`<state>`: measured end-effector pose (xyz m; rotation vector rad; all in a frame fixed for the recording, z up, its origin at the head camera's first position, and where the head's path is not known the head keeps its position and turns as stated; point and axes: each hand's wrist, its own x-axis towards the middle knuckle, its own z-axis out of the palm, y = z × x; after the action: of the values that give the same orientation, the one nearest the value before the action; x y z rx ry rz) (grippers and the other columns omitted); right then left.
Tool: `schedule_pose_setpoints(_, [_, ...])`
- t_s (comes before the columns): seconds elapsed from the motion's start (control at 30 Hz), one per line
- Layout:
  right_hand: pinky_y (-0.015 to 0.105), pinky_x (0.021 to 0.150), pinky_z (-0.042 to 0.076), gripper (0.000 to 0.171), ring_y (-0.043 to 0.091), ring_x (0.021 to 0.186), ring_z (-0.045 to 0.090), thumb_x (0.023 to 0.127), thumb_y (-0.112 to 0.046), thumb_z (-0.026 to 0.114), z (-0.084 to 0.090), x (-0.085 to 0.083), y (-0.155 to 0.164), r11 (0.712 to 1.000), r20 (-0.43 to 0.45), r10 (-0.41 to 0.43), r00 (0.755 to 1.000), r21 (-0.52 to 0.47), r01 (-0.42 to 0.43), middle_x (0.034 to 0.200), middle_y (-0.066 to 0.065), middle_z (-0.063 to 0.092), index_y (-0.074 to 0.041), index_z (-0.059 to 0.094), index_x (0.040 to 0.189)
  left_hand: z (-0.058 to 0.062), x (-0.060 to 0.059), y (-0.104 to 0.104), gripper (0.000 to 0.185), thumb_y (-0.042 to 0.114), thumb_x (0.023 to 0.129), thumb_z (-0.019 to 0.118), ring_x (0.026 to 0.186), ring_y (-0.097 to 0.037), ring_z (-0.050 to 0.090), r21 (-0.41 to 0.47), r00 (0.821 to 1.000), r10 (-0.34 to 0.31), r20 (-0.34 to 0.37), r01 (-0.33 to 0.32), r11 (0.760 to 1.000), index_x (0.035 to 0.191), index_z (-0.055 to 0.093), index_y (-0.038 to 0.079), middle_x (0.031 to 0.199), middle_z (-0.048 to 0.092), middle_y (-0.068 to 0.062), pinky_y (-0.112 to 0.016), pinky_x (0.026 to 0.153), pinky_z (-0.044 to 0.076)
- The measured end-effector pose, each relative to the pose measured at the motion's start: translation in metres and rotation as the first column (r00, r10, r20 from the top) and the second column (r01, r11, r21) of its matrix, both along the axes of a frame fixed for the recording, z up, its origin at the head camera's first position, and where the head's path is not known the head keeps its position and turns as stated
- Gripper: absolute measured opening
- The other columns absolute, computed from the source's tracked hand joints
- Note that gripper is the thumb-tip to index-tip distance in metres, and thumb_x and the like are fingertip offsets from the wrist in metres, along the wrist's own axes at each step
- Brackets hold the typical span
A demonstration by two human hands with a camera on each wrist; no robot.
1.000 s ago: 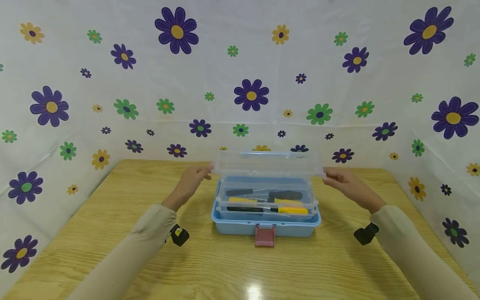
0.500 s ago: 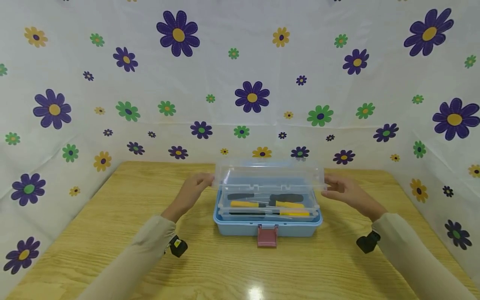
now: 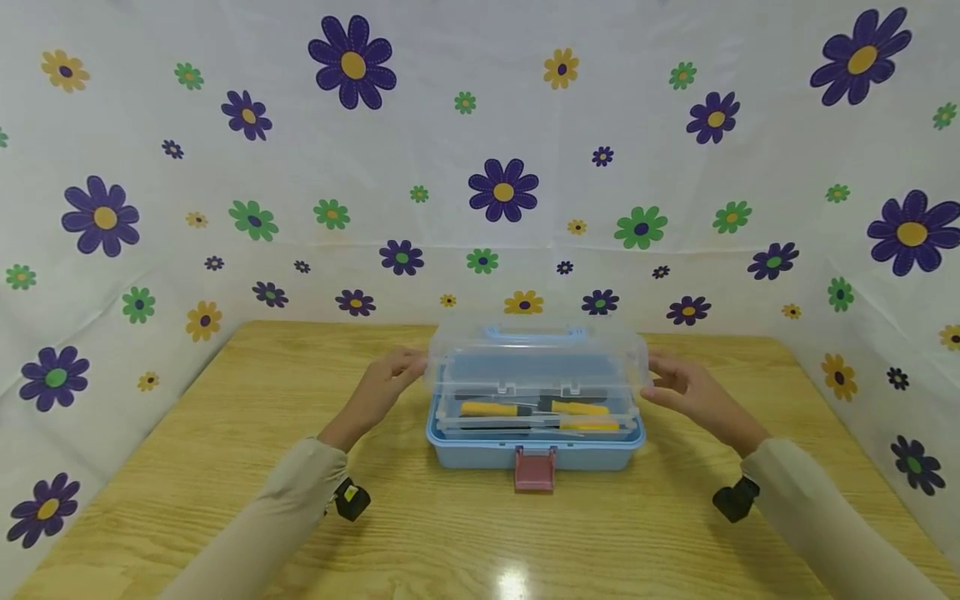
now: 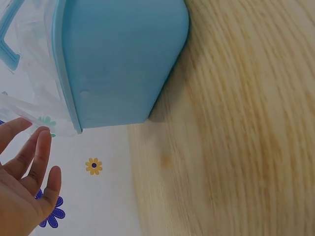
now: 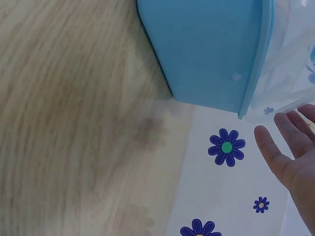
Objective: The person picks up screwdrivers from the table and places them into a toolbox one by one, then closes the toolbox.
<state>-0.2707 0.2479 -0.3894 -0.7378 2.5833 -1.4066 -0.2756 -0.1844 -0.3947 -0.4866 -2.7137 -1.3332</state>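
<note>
A light blue toolbox point(image 3: 480, 457) stands on the table, its clear lid point(image 3: 536, 362) tilted partway over it. My left hand point(image 3: 381, 390) holds the lid's left edge; my right hand point(image 3: 697, 392) holds the right edge. In the left wrist view, extended fingers point(image 4: 43, 140) meet the clear plastic, and the thumb is hidden. The right wrist view shows fingers point(image 5: 290, 130) by the opposite lid corner, thumb also out of sight. Inside, a clear tray point(image 3: 450, 425) carries several screwdrivers point(image 3: 577, 408) with yellow or black handles, partly seen through the lid.
A pink latch point(image 3: 535, 471) hangs down at the box front, and a blue handle point(image 3: 534, 333) tops the lid. The wooden table point(image 3: 420, 542) reaches back to a white cloth point(image 3: 285, 167) printed with flowers. Black cameras are strapped to both wrists.
The lid has come down and forward, from raised above the box to partly over the tray. Both hands have lowered slightly along with its edges.
</note>
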Motion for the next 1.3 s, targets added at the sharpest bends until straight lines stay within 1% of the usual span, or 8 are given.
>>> schedule_pose_setpoints(0.23, [0.041,0.092,0.051,0.059,0.041,0.122,0.05,0.093,-0.018,0.059,-0.006,0.004,-0.001,1.0,-0.029,-0.022,0.999,-0.015,0.021,0.15,0.017,0.033,-0.005,0.035,0.145,-0.003,0.002,-0.001,0.043,0.035,0.099,0.044,0.126,-0.034,0.047,-0.015,0.998,-0.043,-0.039,0.042,0.999,0.125,0.061,0.005,0.131,0.056,-0.014,-0.058,0.103,0.035])
schedule_pose_setpoints(0.53, [0.054,0.098,0.043,0.064,0.04,0.126,0.046,0.086,-0.018,0.068,-0.016,0.007,0.0,0.999,-0.074,-0.033,0.997,-0.002,0.032,0.146,0.016,0.038,-0.004,0.039,0.142,-0.01,0.004,-0.005,0.041,0.029,0.098,0.049,0.127,-0.033,0.047,-0.059,0.989,-0.119,-0.083,0.114,0.992,0.129,0.057,0.005,0.131,0.055,-0.012,-0.055,0.104,0.037])
schedule_pose_setpoints(0.6, [0.054,0.099,0.041,0.065,0.035,0.127,0.045,0.085,-0.018,0.07,-0.019,0.007,0.001,1.0,-0.087,-0.03,0.996,-0.007,0.03,0.146,0.015,0.038,-0.003,0.04,0.141,-0.012,0.004,-0.007,0.043,0.03,0.098,0.049,0.128,-0.034,0.045,-0.072,0.988,-0.133,-0.078,0.127,0.989,0.132,0.054,0.004,0.134,0.053,-0.012,-0.056,0.104,0.036])
schedule_pose_setpoints(0.73, [0.053,0.098,0.041,0.067,0.005,0.126,0.045,0.081,-0.016,0.073,-0.026,0.007,0.001,1.0,-0.116,-0.02,0.993,-0.017,0.018,0.146,0.016,0.039,-0.004,0.043,0.139,-0.016,0.004,-0.009,0.048,0.032,0.098,0.048,0.128,-0.034,0.046,-0.118,0.987,-0.148,-0.06,0.14,0.983,0.137,0.048,0.003,0.14,0.048,-0.013,-0.055,0.104,0.036])
schedule_pose_setpoints(0.8, [0.053,0.098,0.041,0.068,-0.003,0.124,0.042,0.08,-0.015,0.074,-0.03,0.007,0.001,1.0,-0.127,-0.013,0.992,-0.019,0.011,0.146,0.017,0.037,-0.004,0.044,0.139,-0.018,0.005,-0.009,0.05,0.032,0.098,0.048,0.124,-0.033,0.049,-0.14,0.987,-0.149,-0.054,0.14,0.98,0.138,0.045,0.004,0.141,0.046,-0.013,-0.055,0.103,0.037])
schedule_pose_setpoints(0.87, [0.053,0.098,0.041,0.07,0.004,0.128,0.042,0.079,-0.016,0.075,-0.032,0.007,0.0,1.0,-0.133,-0.016,0.991,-0.013,0.014,0.147,0.018,0.036,-0.003,0.042,0.14,-0.019,0.004,-0.01,0.05,0.032,0.098,0.048,0.12,-0.031,0.052,-0.158,0.987,-0.149,-0.061,0.138,0.978,0.139,0.045,0.004,0.142,0.045,-0.013,-0.054,0.102,0.038])
schedule_pose_setpoints(1.03, [0.054,0.099,0.04,0.075,0.04,0.132,0.036,0.077,-0.017,0.076,-0.033,0.006,-0.002,0.999,-0.136,-0.028,0.99,0.013,0.03,0.148,0.022,0.033,0.0,0.039,0.141,-0.023,0.002,-0.011,0.05,0.032,0.098,0.049,0.115,-0.029,0.054,-0.157,0.985,-0.159,-0.06,0.148,0.976,0.139,0.045,0.005,0.143,0.045,-0.012,-0.053,0.1,0.04])
schedule_pose_setpoints(1.3, [0.055,0.099,0.04,0.08,0.044,0.133,0.033,0.075,-0.017,0.078,-0.037,0.0,-0.004,0.999,-0.149,-0.036,0.988,0.033,0.042,0.148,0.024,0.031,0.003,0.038,0.141,-0.027,-0.005,-0.011,0.052,0.035,0.097,0.049,0.114,-0.026,0.054,-0.181,0.985,-0.167,-0.051,0.156,0.971,0.142,0.042,0.008,0.144,0.044,-0.009,-0.052,0.099,0.041])
